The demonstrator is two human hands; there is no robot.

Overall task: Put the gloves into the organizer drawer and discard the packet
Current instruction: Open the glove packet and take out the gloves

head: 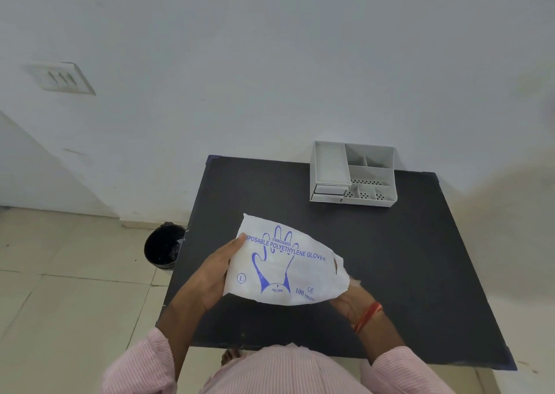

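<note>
A white glove packet (pixel 285 266) with a blue hand print and the words "disposable polyethylene gloves" is held flat above the near half of the black table (pixel 405 258). My left hand (pixel 214 273) grips its left edge, thumb on top. My right hand (pixel 350 299) holds the lower right corner from underneath and is mostly hidden by the packet. The grey organizer (pixel 354 175) stands at the table's far edge against the wall, with two small closed drawers (pixel 329 193) at its front left. No loose gloves are visible.
A black bin (pixel 163 247) with a dark liner stands on the tiled floor just left of the table. A white wall rises behind the table, with a switch plate (pixel 61 78) at upper left.
</note>
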